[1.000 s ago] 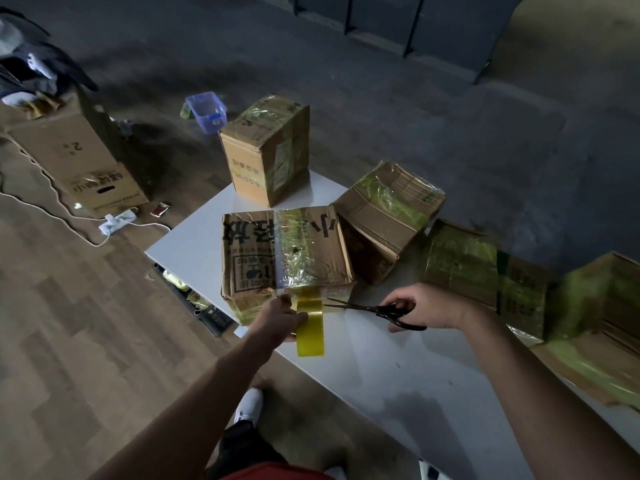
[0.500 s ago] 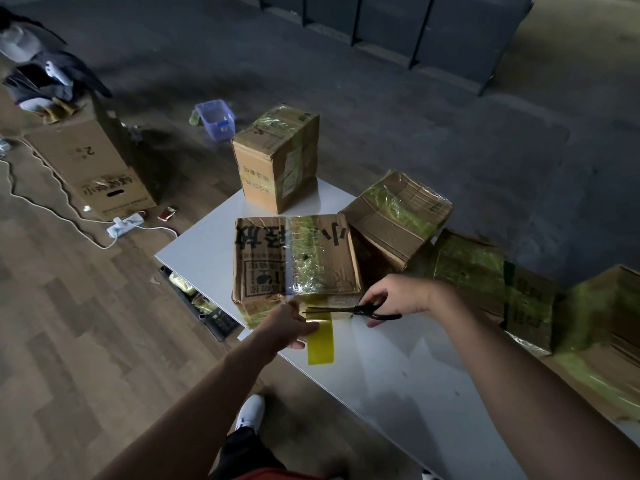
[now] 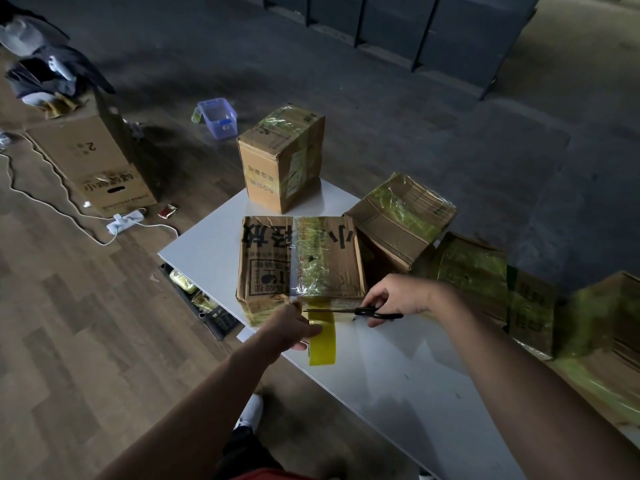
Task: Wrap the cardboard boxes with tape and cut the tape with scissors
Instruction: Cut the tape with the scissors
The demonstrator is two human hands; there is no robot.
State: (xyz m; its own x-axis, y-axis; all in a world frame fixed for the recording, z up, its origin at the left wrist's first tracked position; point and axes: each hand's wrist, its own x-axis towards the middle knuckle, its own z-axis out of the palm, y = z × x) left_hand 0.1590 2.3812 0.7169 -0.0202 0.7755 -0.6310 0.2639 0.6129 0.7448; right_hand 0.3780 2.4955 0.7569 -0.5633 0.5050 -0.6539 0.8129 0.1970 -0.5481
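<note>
Nearest, the left hand curls its fingers round the yellow tape, which is stretched just in front of the flat cardboard box on the desk. The right hand grips the scissors, with their blades lying across the tape at the box's near edge.

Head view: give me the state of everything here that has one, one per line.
Front box, taped round, lying flat.
Tape roll, gripped by the left hand, strip running to the front box.
Scissors, held by the right hand, blades across the strip.
Upright box, taped shut.
Blue tub, open.
</note>
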